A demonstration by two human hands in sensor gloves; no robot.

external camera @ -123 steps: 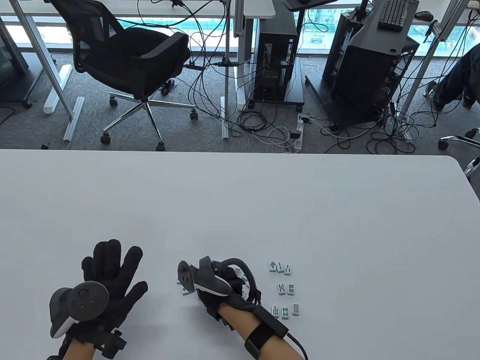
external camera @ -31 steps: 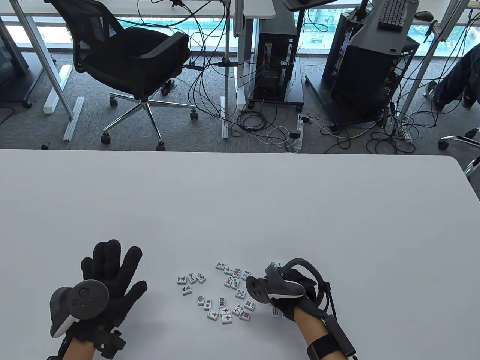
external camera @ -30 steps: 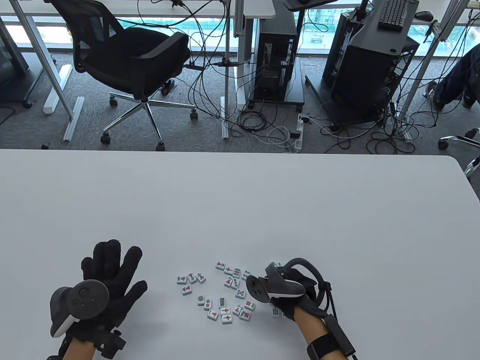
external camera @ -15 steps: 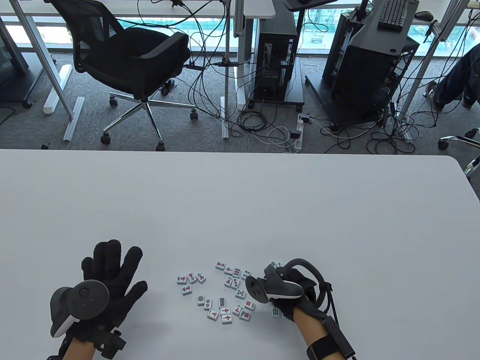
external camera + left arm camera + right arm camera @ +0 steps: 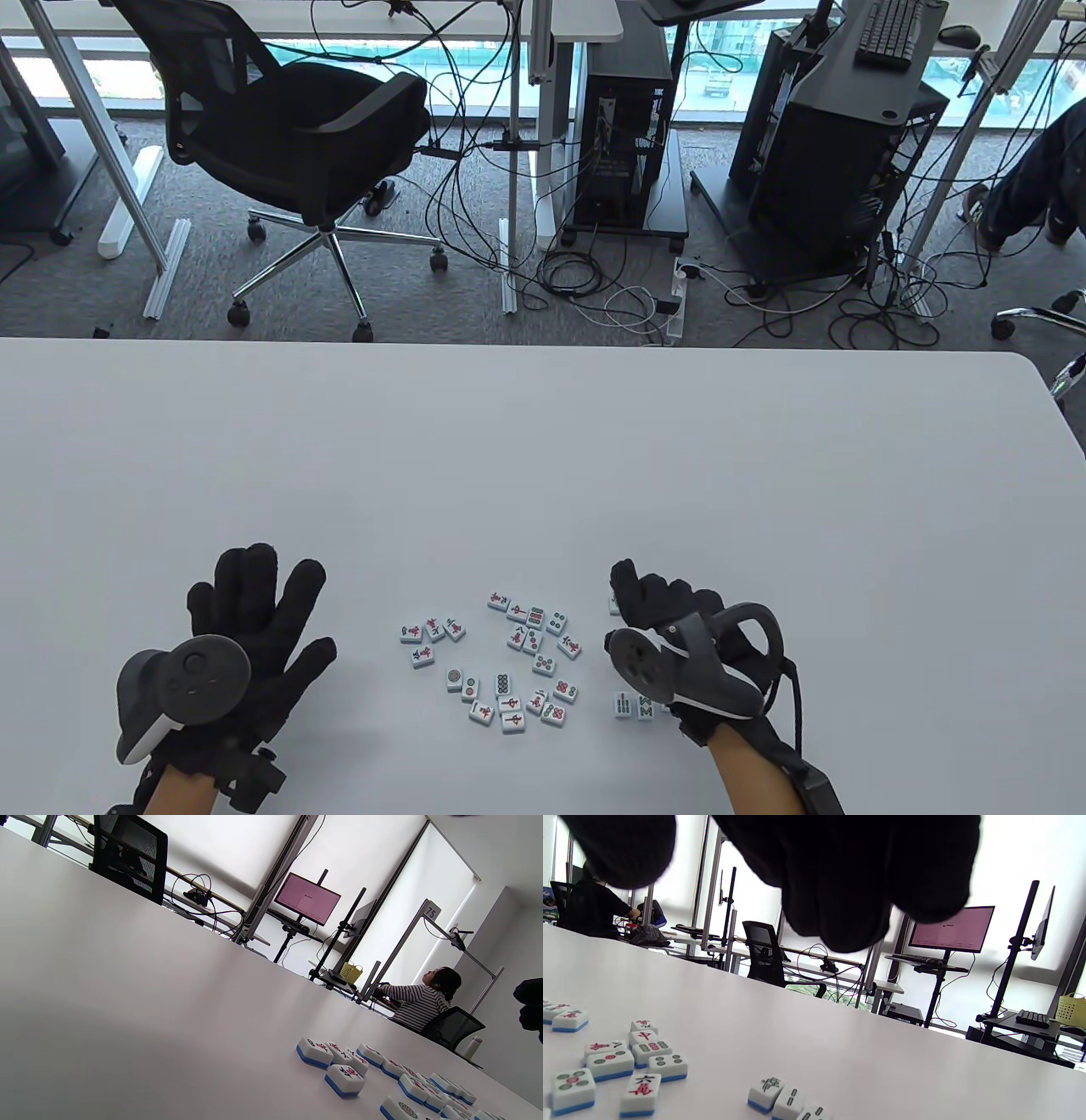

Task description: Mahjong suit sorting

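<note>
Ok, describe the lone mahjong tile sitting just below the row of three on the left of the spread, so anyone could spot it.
Start at the white table and find the left hand lying flat. Right of it, three tiles form a short row; the tile sits alone just below. It is face up with red and black characters, apart from the larger scatter further right.

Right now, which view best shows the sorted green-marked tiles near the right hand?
The right wrist view: three green-marked tiles sit close and unobstructed. The table view has the right hand covering most of them; the left wrist view omits them.
</note>
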